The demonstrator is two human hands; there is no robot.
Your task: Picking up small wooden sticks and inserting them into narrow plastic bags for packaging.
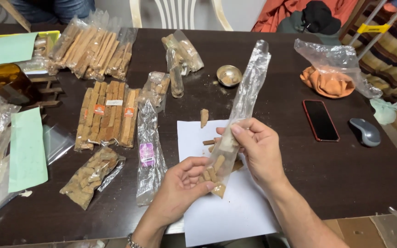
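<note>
The bag [240,110], a long narrow clear sleeve, was held in both hands above a white sheet [235,206] on the dark tabletop [336,174]. The left hand [182,183] was curled under the bag's lower end, its fingertips pinched on the film where the brown sticks [214,172] sat. The right hand [258,147] was closed round the bag a little higher, thumb pressed across the front over a pale stick.

The bag was judged to be light, limp and rather slippery, with no stiffness of its own; only the filled lower part gave anything firm to hold. The sticks looked stiff, dry and probably brittle, so a hold on the filled end, as taken, seemed sounder than one on the empty film.

The long axis ran from the lower end near the left hand up and to the right, away from the person; the empty upper end stood nearly upright and pointed toward the far edge of the tabletop. Its mouth could not be made out.

More loose sticks lay on the sheet just behind the hands. Filled packs [109,115] lay to the left, a small metal bowl [229,75] beyond, and a phone [320,120] and mouse [365,132] to the right.
</note>
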